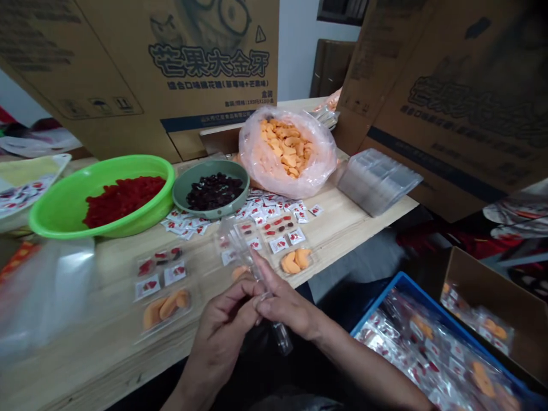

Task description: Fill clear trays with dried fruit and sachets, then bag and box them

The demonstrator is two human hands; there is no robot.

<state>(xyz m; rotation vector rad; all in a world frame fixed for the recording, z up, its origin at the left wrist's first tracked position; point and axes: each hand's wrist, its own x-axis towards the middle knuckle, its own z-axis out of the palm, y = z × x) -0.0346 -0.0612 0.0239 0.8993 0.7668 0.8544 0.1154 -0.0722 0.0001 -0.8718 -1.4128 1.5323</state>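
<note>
My left hand (pixel 229 319) and my right hand (pixel 291 305) meet at the table's front edge. Both are closed, pinching a clear plastic package (pixel 281 338) seen nearly edge-on; its contents are hard to make out. Beyond my right hand lies a filled clear tray (pixel 278 228) with red and dark candies, small printed sachets and orange crescent-shaped sweets (pixel 296 261). A similar filled tray (pixel 162 285) is left of my left hand. A third tray (pixel 226 251) lies partly hidden behind my hands.
Along the back stand a bright green basin (pixel 107 231) of red candies, a dark green bowl (pixel 212 213) of dark candies and a bag (pixel 317 171) of orange sweets. Loose sachets (pixel 184 225) lie before them. Stacked clear trays (pixel 377 180) stand right. A blue crate (pixel 400 279) holds filled packs.
</note>
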